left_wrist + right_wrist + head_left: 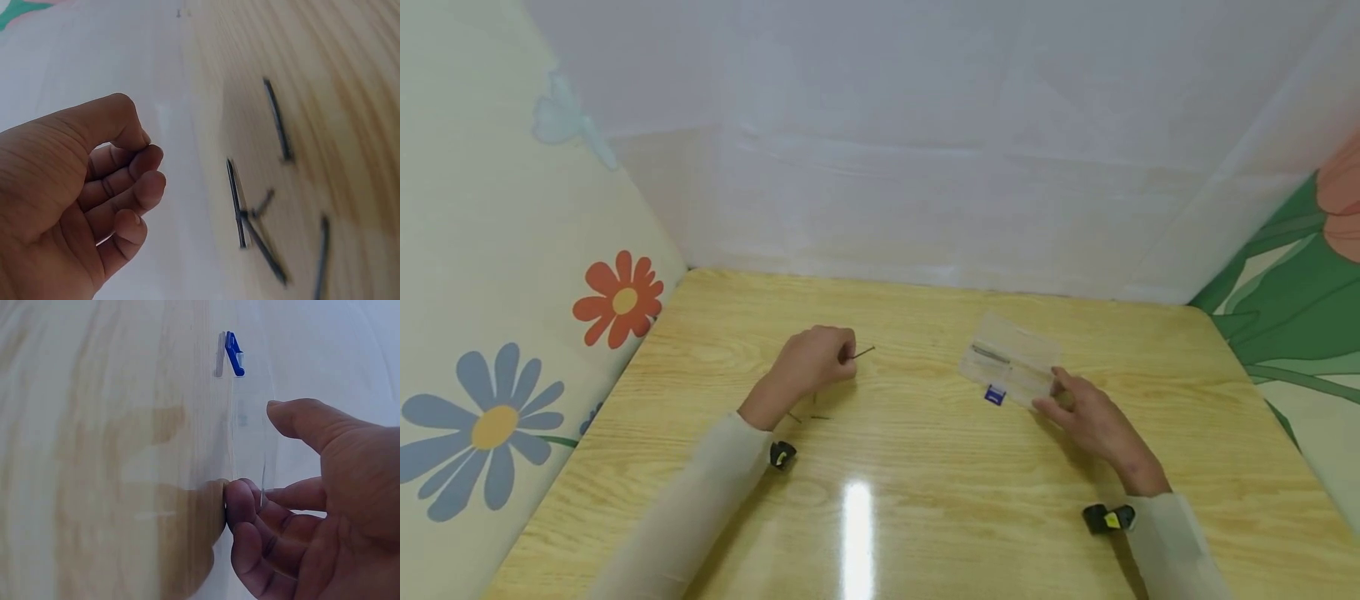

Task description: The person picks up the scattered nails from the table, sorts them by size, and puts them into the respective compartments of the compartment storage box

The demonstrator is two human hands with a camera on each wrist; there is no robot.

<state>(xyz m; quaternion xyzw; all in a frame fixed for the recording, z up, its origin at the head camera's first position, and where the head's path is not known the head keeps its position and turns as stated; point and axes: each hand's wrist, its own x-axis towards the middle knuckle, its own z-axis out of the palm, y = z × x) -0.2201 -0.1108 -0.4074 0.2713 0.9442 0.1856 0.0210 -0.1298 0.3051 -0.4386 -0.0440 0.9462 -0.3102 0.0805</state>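
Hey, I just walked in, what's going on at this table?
A person's left hand pinches a dark nail above the table. Their right hand holds one end of a clear plastic box with a blue clasp; something slim lies in it. Several loose nails lie on the table near the left hand.

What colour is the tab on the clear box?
The tab is blue, clearest in the right wrist view.
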